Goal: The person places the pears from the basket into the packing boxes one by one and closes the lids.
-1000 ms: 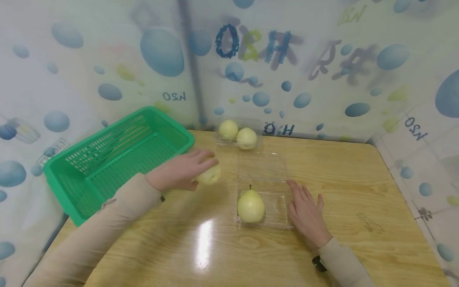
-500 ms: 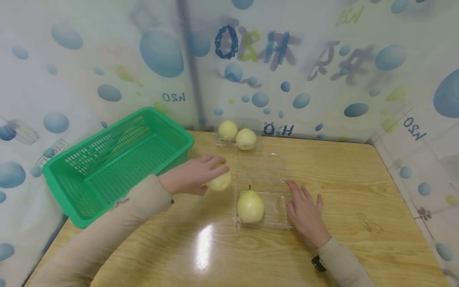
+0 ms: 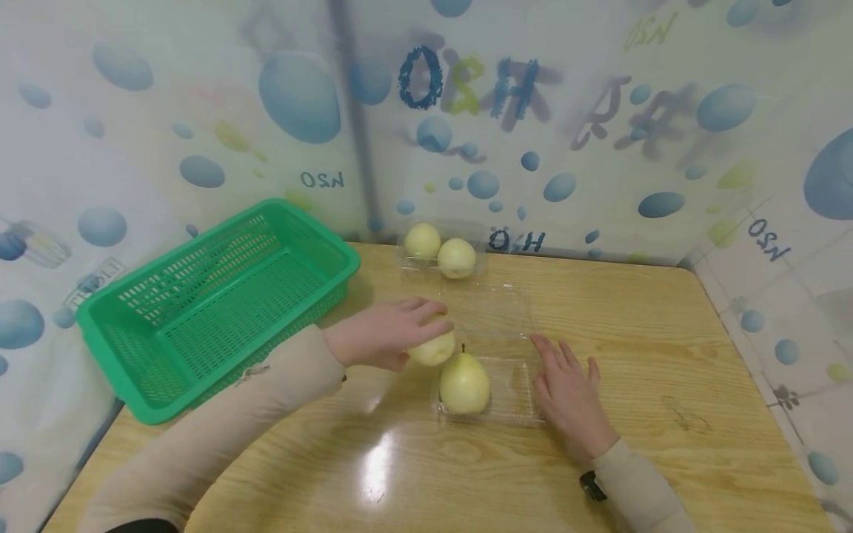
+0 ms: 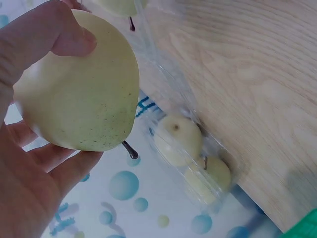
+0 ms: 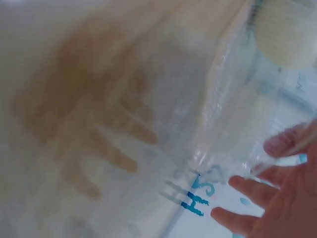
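My left hand (image 3: 393,331) grips a pale yellow-green pear (image 4: 84,89), thumb on one side and fingers on the other. In the head view this pear (image 3: 435,349) is held just behind and left of a second pear (image 3: 464,385), which sits stem up in the left part of a clear plastic clamshell box (image 3: 512,385). The lid (image 3: 489,307) lies folded back, away from me. My right hand (image 3: 569,396) rests at the box's right side, fingers extended and spread. In the right wrist view the fingers (image 5: 255,191) touch or nearly touch the clear plastic.
A green slotted basket (image 3: 266,322) stands at the left of the wooden table (image 3: 640,326). By the back wall, another clear box (image 3: 481,252) holds two pears (image 3: 440,250). A patterned sheet (image 3: 573,141) hangs behind the table.
My left hand has carried the held pear rightward and slightly toward me, from beside the basket to the clamshell's left edge. The right hand has stayed at the box.
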Demonstrator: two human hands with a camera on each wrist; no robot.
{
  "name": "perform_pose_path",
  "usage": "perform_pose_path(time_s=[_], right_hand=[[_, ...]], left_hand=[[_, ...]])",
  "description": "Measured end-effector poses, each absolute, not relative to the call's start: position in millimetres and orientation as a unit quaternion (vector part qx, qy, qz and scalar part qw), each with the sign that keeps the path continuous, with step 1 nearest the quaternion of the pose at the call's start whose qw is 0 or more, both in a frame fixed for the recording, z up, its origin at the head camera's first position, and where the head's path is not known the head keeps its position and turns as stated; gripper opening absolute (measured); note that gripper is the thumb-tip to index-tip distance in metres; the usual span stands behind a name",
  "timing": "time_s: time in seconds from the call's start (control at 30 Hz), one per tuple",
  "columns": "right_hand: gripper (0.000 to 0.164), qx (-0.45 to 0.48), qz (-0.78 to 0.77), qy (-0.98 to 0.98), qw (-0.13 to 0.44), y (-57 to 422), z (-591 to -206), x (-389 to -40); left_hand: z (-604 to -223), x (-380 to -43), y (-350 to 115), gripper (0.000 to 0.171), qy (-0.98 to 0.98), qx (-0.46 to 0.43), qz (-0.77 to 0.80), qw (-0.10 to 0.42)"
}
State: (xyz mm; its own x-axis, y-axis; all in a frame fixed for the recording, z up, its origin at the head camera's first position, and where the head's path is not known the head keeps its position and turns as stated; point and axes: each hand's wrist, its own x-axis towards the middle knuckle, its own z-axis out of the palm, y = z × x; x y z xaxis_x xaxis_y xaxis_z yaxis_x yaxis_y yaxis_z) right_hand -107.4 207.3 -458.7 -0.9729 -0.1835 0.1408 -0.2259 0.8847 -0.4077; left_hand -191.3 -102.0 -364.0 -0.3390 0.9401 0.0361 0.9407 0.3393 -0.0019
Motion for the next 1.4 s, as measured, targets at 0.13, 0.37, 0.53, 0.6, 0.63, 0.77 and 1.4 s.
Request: perform_pose_path(time_s=[0.13,0.37,0.53,0.6,0.63,0.77,1.4], right_hand=[[0.056,0.136,0.202,-0.969,0.029,214.2,-455.9,-111.2],[0.058,0.192,0.227,-0.954,0.026,223.1,-449.3,-116.0],[0.059,0.196,0.235,-0.952,0.013,222.7,-446.4,-116.1],[0.060,0.192,0.235,-0.953,0.004,222.8,-446.1,-116.1],[0.060,0.191,0.236,-0.953,0.001,222.7,-445.9,-116.0],[0.060,0.187,0.239,-0.953,-0.007,223.6,-444.7,-115.6],[0.056,0.193,0.233,-0.953,-0.031,227.9,-440.2,-117.1]], left_hand=[[-362.5,-190.3,-93.7,0.081,-0.816,-0.578,0.000,0.010],[-358.9,-188.4,-74.7,0.078,-0.812,-0.583,0.035,-0.001],[-357.9,-186.2,-64.0,0.076,-0.806,-0.590,0.039,-0.009],[-357.1,-184.8,-60.0,0.075,-0.805,-0.593,0.038,-0.009],[-356.7,-184.2,-57.8,0.073,-0.803,-0.595,0.037,-0.007],[-357.3,-181.5,-48.2,0.068,-0.793,-0.608,0.037,0.003],[-371.0,-172.2,6.1,0.070,-0.770,-0.631,0.085,-0.035]])
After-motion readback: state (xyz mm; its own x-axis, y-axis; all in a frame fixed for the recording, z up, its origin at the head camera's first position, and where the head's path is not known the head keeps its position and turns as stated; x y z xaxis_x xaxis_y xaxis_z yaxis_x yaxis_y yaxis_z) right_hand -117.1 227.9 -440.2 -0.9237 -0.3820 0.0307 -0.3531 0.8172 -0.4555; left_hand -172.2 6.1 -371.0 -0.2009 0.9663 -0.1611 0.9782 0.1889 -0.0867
